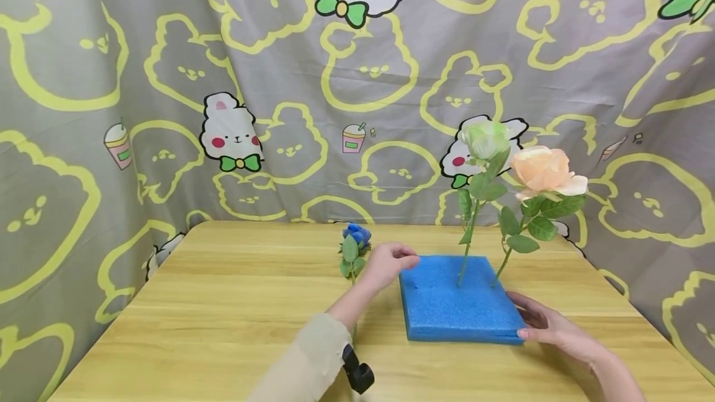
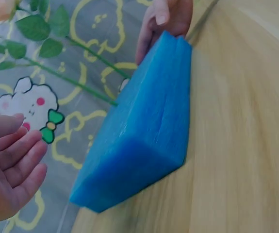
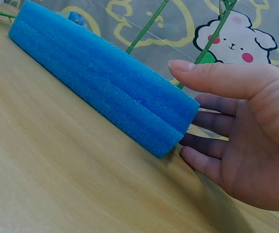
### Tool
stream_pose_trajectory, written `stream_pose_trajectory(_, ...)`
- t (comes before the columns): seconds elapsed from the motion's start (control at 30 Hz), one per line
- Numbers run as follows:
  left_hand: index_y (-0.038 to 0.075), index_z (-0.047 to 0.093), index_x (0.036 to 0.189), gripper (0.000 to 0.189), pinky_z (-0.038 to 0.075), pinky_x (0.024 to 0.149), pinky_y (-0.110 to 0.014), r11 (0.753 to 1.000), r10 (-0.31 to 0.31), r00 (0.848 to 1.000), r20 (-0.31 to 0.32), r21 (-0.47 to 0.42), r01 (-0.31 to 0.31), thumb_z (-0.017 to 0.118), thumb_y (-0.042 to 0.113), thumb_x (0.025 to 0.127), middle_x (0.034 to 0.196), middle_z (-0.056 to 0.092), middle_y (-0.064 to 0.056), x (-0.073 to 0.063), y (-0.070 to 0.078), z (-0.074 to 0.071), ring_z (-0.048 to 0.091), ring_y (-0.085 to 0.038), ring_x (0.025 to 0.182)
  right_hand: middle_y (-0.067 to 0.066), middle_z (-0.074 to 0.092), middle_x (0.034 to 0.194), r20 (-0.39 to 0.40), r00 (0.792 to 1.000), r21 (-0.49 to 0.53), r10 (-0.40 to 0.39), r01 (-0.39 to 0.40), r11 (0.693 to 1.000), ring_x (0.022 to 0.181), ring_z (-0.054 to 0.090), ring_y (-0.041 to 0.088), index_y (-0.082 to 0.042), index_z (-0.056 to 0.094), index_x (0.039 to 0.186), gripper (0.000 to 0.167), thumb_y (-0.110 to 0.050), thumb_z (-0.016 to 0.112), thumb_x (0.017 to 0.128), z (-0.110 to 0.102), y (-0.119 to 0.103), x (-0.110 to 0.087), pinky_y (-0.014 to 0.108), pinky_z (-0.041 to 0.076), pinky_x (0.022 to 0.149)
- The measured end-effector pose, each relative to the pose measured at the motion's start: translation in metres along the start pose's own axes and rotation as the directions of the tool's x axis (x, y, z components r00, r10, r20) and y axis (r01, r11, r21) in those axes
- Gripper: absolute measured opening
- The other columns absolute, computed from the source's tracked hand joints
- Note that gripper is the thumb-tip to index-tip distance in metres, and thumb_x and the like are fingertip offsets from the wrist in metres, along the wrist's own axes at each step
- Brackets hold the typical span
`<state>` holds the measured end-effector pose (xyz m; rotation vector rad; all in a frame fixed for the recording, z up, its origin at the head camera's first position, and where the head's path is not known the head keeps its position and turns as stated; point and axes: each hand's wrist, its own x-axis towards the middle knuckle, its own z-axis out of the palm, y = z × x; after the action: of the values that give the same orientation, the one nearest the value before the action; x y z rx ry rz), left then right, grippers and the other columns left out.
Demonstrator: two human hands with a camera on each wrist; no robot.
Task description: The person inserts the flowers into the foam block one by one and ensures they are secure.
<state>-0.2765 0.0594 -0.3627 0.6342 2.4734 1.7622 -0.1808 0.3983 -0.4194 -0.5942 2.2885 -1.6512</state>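
Note:
A blue foam block [image 1: 452, 309] lies flat on the table, with two artificial roses standing in it. The pale green rose [image 1: 487, 140] rises near its middle, the peach rose [image 1: 544, 172] leans out at its right. My left hand [image 1: 390, 263] hovers by the block's back left corner; in the left wrist view its relaxed fingers [image 2: 25, 162] are empty and apart from the foam. At the right side is my right hand [image 1: 558, 330], its fingers along the block's edge and its thumb [image 3: 202, 77] by the front corner. A blue rose [image 1: 356, 237] lies left of the block.
The wooden table [image 1: 234, 303] carries everything. Behind it hangs a grey curtain [image 1: 301, 73] with yellow cartoon outlines. A black curled strap piece [image 1: 357, 374] shows at my left sleeve [image 1: 313, 352], over the blue rose's stem.

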Motion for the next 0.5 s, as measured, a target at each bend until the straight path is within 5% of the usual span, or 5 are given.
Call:
stream_pose_trajectory(0.27,0.002,0.069,0.093,0.016,0.054,0.070,-0.031,0.998,0.005,1.000,-0.029,-0.069,-0.007,0.066,0.016,0.087,0.081,0.068,-0.005,-0.005,-0.007,-0.030,0.065,-0.023,0.079,-0.033,0.037,0.126,-0.002,1.000,0.008,0.014,-0.014,1.000,0.112,0.036,-0.015,0.017,0.006,0.139,0.070,-0.003,0.052,0.091,0.000,0.000,0.001,0.011,0.034,0.090)
stream_pose_trajectory(0.5,0.002,0.069,0.095,0.017,0.053,0.070,-0.029,0.999,-0.007,0.999,-0.049,-0.040,0.005,0.065,0.017,0.088,0.082,0.069,-0.005,-0.013,-0.011,-0.050,0.064,-0.016,0.077,-0.032,0.036,0.126,-0.001,1.000,0.015,0.023,-0.023,1.000,0.112,0.036,-0.015,0.017,0.005,0.140,0.070,-0.003,0.052,0.091,0.000,0.001,0.000,0.012,0.034,0.090)
